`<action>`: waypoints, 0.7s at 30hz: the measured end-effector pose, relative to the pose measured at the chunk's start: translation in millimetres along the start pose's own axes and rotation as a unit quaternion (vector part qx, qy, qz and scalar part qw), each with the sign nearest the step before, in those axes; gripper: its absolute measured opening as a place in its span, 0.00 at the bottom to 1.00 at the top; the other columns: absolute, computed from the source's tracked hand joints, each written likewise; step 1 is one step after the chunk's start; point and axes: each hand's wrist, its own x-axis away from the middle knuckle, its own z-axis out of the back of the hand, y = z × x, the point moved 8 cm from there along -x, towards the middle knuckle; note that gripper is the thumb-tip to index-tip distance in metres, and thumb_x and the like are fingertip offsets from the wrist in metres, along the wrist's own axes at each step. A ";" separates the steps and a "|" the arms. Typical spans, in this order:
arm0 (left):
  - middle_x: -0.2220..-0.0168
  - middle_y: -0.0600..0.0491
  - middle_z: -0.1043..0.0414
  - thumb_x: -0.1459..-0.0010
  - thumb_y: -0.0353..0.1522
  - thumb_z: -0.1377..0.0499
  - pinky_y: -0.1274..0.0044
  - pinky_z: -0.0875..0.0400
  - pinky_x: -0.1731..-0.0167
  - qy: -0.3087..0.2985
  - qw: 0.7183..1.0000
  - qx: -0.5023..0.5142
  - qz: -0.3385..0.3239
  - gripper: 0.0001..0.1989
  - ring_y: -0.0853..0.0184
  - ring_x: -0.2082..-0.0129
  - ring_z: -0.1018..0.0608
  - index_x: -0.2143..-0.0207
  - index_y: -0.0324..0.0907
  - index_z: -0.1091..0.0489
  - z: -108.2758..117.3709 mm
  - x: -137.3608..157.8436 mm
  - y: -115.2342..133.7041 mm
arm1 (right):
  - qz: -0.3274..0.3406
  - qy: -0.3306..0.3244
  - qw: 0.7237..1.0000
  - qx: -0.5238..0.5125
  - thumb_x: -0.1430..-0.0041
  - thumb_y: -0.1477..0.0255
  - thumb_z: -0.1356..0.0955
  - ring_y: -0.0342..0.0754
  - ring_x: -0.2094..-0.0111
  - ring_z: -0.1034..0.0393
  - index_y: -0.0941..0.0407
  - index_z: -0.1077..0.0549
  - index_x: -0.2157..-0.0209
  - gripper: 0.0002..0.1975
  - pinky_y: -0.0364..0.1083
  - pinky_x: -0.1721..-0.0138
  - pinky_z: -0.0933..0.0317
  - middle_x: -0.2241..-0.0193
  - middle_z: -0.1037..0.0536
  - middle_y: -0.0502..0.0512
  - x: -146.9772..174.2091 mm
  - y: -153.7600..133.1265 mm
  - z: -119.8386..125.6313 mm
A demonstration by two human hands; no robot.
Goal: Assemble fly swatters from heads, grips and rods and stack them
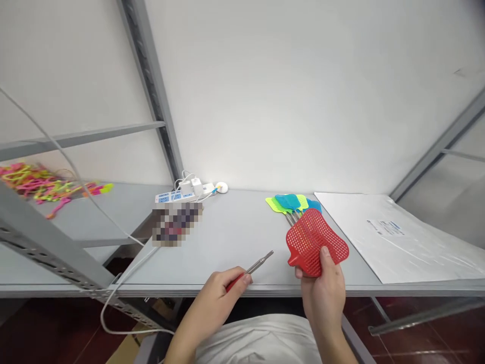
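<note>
Near the shelf's front edge, my left hand [223,298] is closed round the red grip of a telescopic metal rod [259,263], whose bare tip points up and to the right. To its right, my right hand [324,293] pinches a red fly swatter head [316,240], thumb on top and fingers beneath. The head is a perforated plate with a short socket at its lower left. Rod and head are apart. Behind the red head lie several fly swatters [288,202] with blue and yellow-green heads and metal rods, partly hidden by it.
A large white packet [401,242] with a label lies at the right. At the back left stands a power strip [168,197] with white chargers plugged in. A white cable [109,308] hangs past the metal post. Pink and yellow items [41,184] lie on the left shelf.
</note>
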 end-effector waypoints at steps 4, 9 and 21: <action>0.78 0.58 0.37 0.32 0.44 0.52 0.79 0.41 0.74 -0.012 0.999 -0.039 -0.020 0.22 0.68 0.75 0.35 0.71 0.43 0.28 -13.2 -1.3 2.7 | 0.038 -0.002 0.999 -0.010 0.37 0.60 0.33 0.44 0.75 0.29 0.58 0.28 0.67 0.14 0.45 0.74 0.36 0.72 0.23 0.53 -0.8 -1.8 5.0; 0.74 0.57 0.31 0.32 0.43 0.51 0.78 0.37 0.72 0.091 0.982 -0.150 -0.064 0.17 0.67 0.74 0.29 0.66 0.45 0.29 -8.3 -17.6 -4.6 | 0.039 0.036 0.999 0.000 0.37 0.60 0.33 0.42 0.82 0.35 0.57 0.30 0.71 0.15 0.47 0.73 0.35 0.81 0.27 0.48 -16.4 19.0 21.3; 0.65 0.52 0.23 0.30 0.40 0.52 0.71 0.32 0.67 0.075 0.932 -0.322 -0.149 0.16 0.62 0.68 0.23 0.54 0.45 0.28 -31.4 -52.6 -14.3 | -0.024 0.112 0.993 -0.039 0.41 0.60 0.29 0.37 0.84 0.43 0.54 0.30 0.67 0.12 0.42 0.78 0.37 0.81 0.32 0.41 -48.9 47.5 53.0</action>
